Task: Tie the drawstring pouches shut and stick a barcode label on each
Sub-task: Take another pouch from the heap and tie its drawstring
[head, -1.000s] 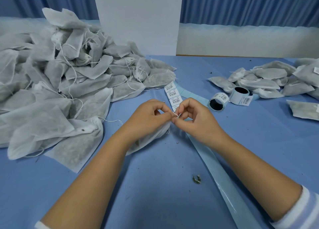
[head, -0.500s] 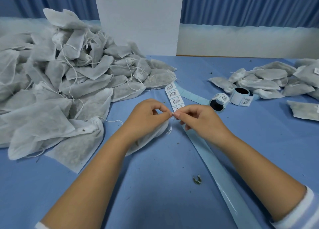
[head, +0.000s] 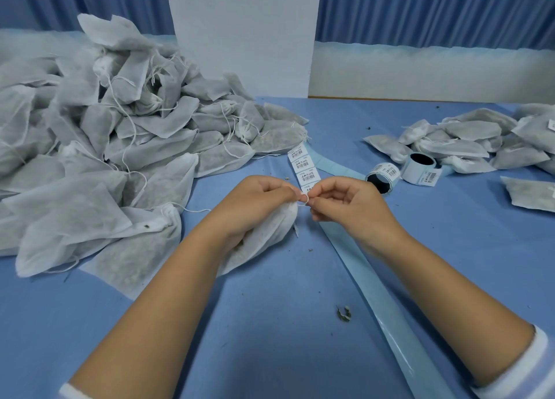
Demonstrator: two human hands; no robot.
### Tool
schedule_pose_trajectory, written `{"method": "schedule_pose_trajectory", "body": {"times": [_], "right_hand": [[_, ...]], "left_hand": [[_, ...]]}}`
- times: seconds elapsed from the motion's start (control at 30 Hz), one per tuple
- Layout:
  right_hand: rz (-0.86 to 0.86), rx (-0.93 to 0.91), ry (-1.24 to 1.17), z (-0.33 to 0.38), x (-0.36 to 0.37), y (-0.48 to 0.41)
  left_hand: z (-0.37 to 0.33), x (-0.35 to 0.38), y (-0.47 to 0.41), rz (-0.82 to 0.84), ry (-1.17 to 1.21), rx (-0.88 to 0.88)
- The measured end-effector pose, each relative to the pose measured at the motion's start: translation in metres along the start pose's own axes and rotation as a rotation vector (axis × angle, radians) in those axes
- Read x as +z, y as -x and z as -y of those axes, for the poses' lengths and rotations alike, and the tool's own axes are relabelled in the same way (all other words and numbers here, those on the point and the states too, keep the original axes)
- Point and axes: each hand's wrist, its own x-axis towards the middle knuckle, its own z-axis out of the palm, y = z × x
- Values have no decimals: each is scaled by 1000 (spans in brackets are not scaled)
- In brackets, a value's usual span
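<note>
Knot in progress: small loop of drawstring [head: 304, 199] now open between the fingertips, where half a second back they met tip to tip.

Left hand [head: 258, 200] curled, thumb and forefinger pinching the string at the gathered neck, palm lying over the pouch [head: 270, 233] on the blue table cover [head: 270, 353]. Right hand [head: 351, 206] curled too, pinching the string's other side. Judged: loop formed but not pulled tight, and label still to come. Pouch is thin white nonwoven, semi-sheer, with dark crumbly fill showing through, plump and flat-bottomed. String is fine white cord. Barcode label strip [head: 303, 170] lies just beyond the hands on glossy pale-blue backing liner [head: 375, 278]. Two label rolls [head: 383, 177] sit to the right. Heap of loose-stringed pouches [head: 120, 143] at left, a smaller pile of pouches [head: 468, 140] at right, some labelled.
</note>
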Motion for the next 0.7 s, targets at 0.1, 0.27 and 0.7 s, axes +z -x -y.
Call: {"method": "schedule_pose_trajectory", "body": {"times": [0.1,0.27,0.7], "right_hand": [[-11,-10,11,0,1,0],[-22,-4,-10,1,0,1],[-81,-22,-94,-1,3,-2]], "left_hand": [[0,-1,-1,9,28,-5],[1,-1,-2,-2,64,-4],[3,4,-8,-29,33,-110]]}}
